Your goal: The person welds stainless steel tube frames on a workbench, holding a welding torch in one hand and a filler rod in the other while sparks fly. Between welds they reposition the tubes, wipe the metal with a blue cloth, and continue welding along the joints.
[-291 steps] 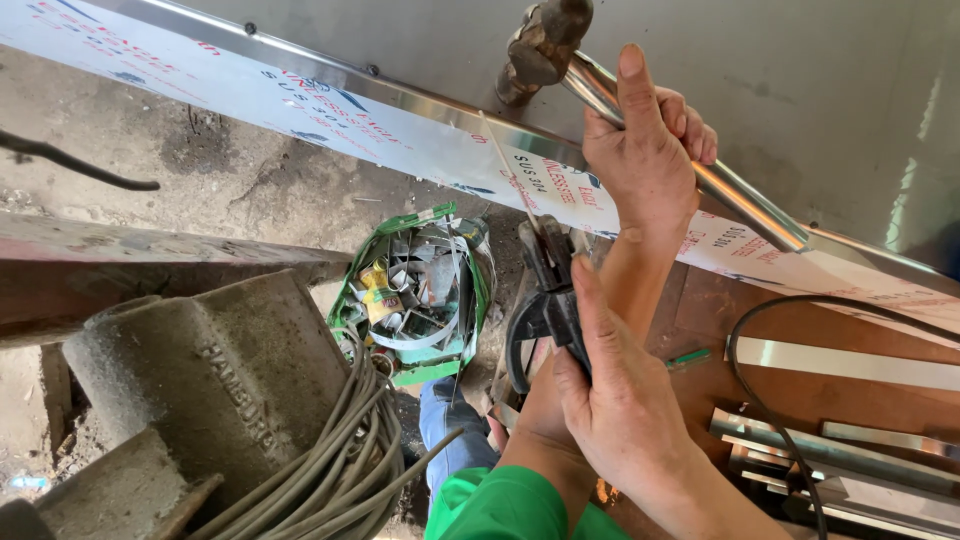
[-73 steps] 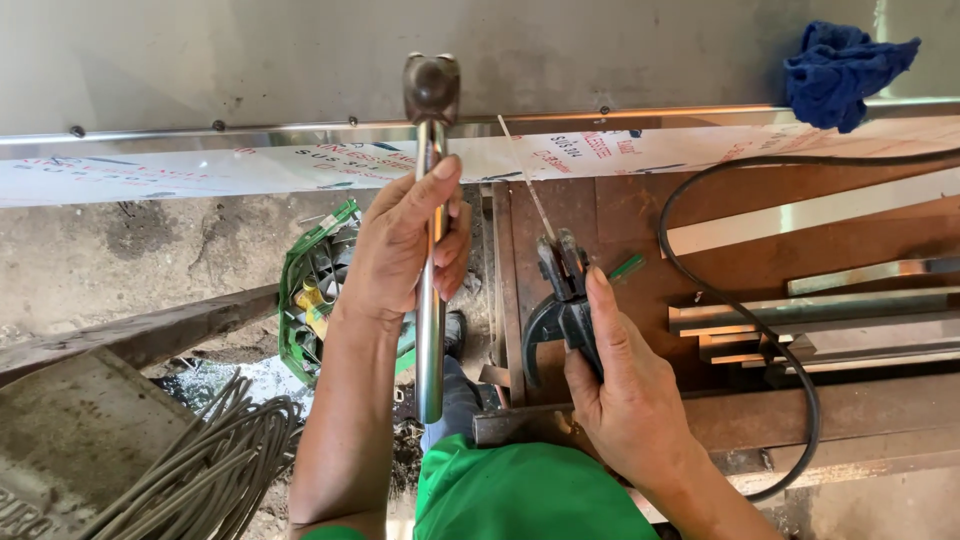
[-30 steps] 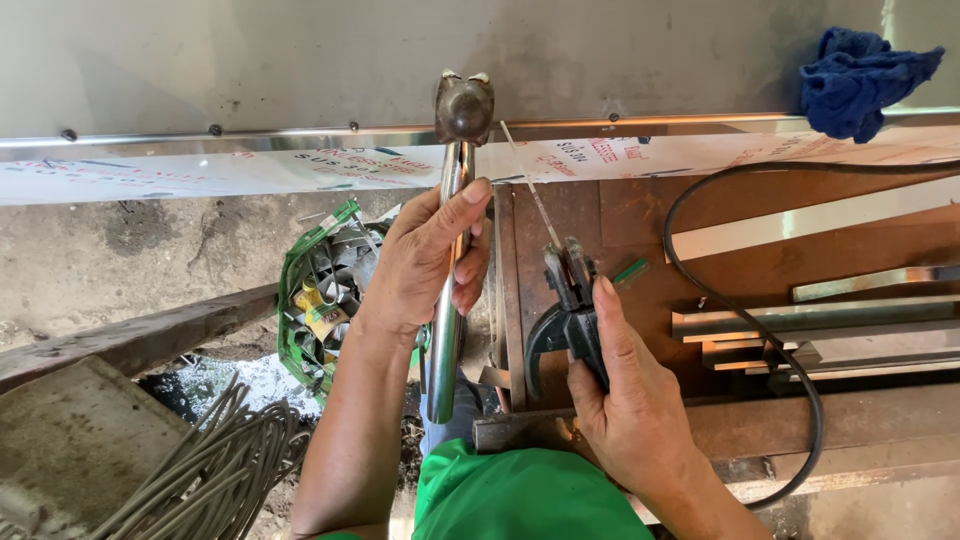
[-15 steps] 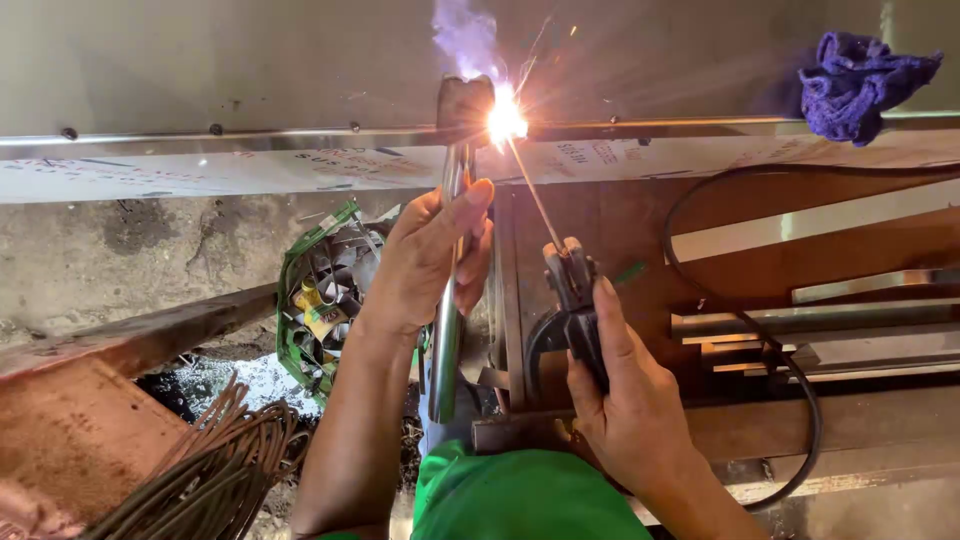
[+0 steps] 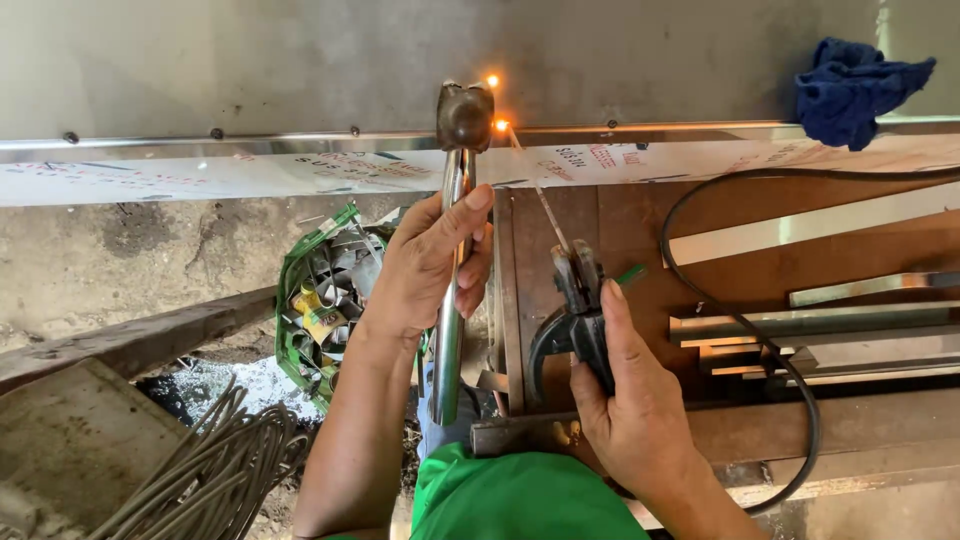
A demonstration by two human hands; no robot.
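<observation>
Coil of steel rods (image 5: 215,470) lying at lower left, green basket (image 5: 325,305) beside it. My left hand (image 5: 425,270) clamping shiny hammer handle (image 5: 450,300); long axis running straight away from me, head (image 5: 464,115) touching long steel rail (image 5: 250,143) at far edge. Spot on rail (image 5: 500,125) glowing just right of head. My right hand (image 5: 630,400) gripping black electrode holder (image 5: 575,310), rod (image 5: 540,200) slanting up-left toward glow. Black cable (image 5: 740,320) looping right over table (image 5: 640,220).

I've got the hammer (image 5: 455,250) upright, shiny steel handle running toward 12 o'clock, dark head against the steel strip (image 5: 300,145). At 3 o'clock of it, the black electrode holder (image 5: 575,320) points its thin rod (image 5: 535,190) at the glowing orange weld spot (image 5: 501,125).
</observation>
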